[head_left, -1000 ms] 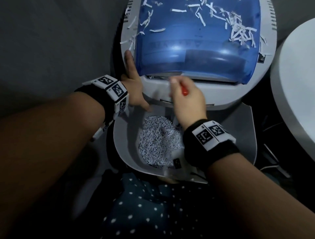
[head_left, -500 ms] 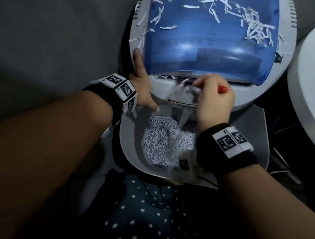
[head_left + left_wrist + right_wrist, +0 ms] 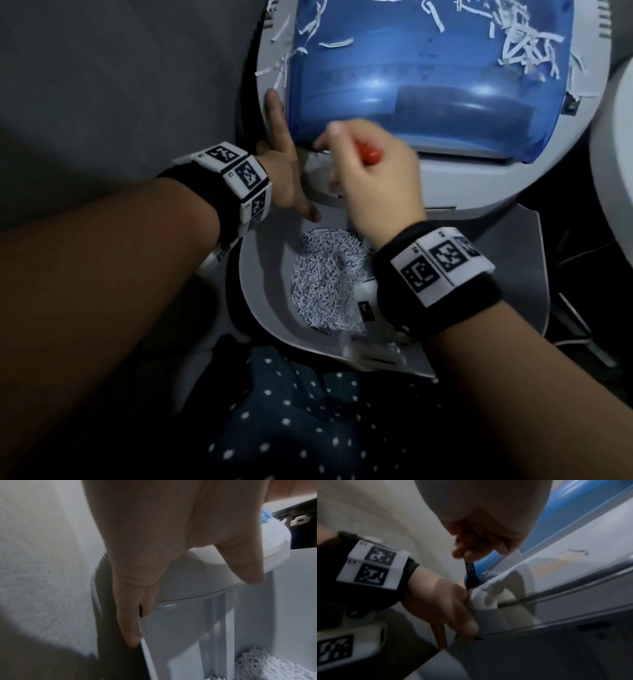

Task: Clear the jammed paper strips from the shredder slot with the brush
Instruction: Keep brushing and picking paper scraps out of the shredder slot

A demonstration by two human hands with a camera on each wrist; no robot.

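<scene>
**Brush worked at the slot's left end, tip lost behind the fist**

Fingers of the left hand (image 3: 286, 178) lay straight against the left flank of the shredder (image 3: 445, 178), the forefinger pointing up along the edge and the thumb spread onto the front lip; it pressed the casing rather than clasped it. Beside it the right hand (image 3: 373, 178) was clenched round the brush (image 3: 371, 155), whose red end stuck out of the fist (the right wrist view showed a dark stem (image 3: 471, 574) coming down from the fingers to the casing's left corner). Bristles and the slot itself were hidden by the knuckles and motion blur, so contact with any jammed paper could not be made out. Loose paper strips (image 3: 524, 44) lay scattered over the blue cover (image 3: 428, 82), its far side cut off by the frame. Below the hands, the bin (image 3: 267, 274) held a heap of shreds (image 3: 325, 284), partly covered by the right wristband (image 3: 442, 267).
</scene>
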